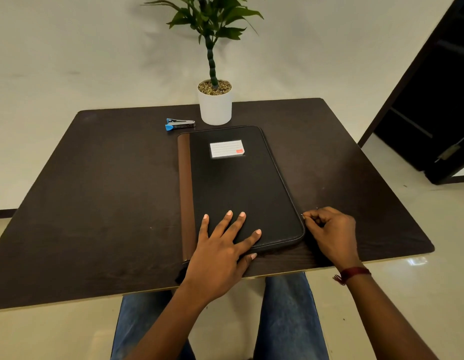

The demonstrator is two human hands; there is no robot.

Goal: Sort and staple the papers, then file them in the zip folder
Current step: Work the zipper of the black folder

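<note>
My left hand (220, 245) lies flat, fingers spread, on the zip folder (233, 183) lying lengthwise on the tabletop (96, 190), while my right hand (329, 229) pinches its zip pull (303, 215) at the near right corner.

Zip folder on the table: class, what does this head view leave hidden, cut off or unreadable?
1. Zip folder contents: head view, hidden by its closed cover.
2. Zip pull: head view, mostly hidden by the pinching fingers of the right hand.
3. Label writing: head view, too small to read.
4. Plant top: head view, cut off by the upper edge.
5. Folder's near edge: head view, partly covered by the left hand lying flat.
</note>
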